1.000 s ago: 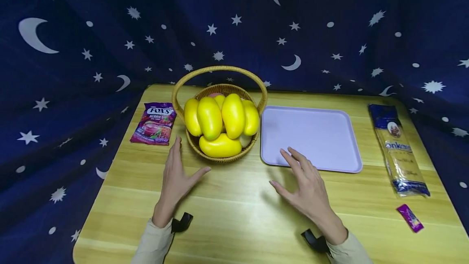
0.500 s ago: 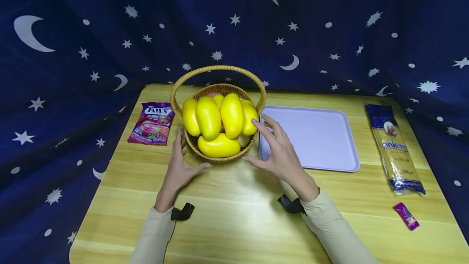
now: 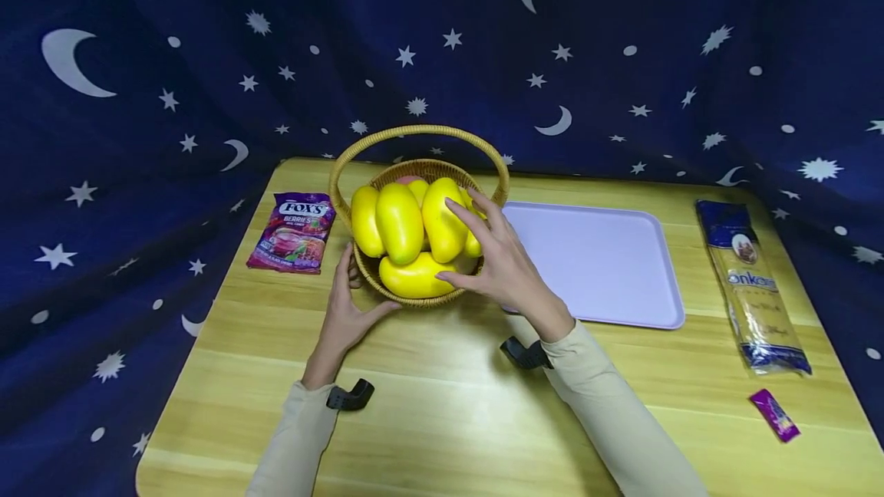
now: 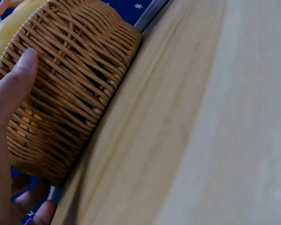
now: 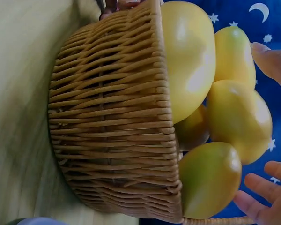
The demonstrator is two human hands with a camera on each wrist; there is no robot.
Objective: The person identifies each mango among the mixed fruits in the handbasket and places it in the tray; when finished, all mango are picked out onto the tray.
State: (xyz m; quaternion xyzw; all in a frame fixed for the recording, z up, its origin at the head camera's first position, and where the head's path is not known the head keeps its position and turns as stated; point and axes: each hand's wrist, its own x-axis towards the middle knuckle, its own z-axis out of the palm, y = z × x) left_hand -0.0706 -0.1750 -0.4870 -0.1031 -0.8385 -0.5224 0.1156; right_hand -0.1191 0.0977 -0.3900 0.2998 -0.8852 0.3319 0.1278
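A wicker basket (image 3: pixel 431 169) with a tall handle holds several yellow mangoes (image 3: pixel 399 225). At its left front, my left hand (image 3: pixel 345 320) rests with thumb and index extended along the side. The left wrist view shows that thumb lying against the woven wall (image 4: pixel 79 70); its other fingers are partly hidden. My right hand (image 3: pixel 507 267) reaches over the right rim with fingers spread around an upright mango (image 3: pixel 442 225). Its thumb is near the mango lying in front (image 3: pixel 414 276). In the right wrist view, thumb and fingers stand apart beside the mangoes (image 5: pixel 239 119).
A lilac tray (image 3: pixel 601 263) lies right of the basket, partly behind my right hand. Farther right are a long clear-and-blue packet (image 3: pixel 753 282) and a small purple wrapped sweet (image 3: pixel 775 414). A purple candy bag (image 3: pixel 291 232) lies to the left. A starry curtain (image 3: pixel 442 83) hangs behind the table.
My right hand has moved left from above the tray to over the mangoes at the basket's right. My left hand has edged closer against the basket. The basket stays put.
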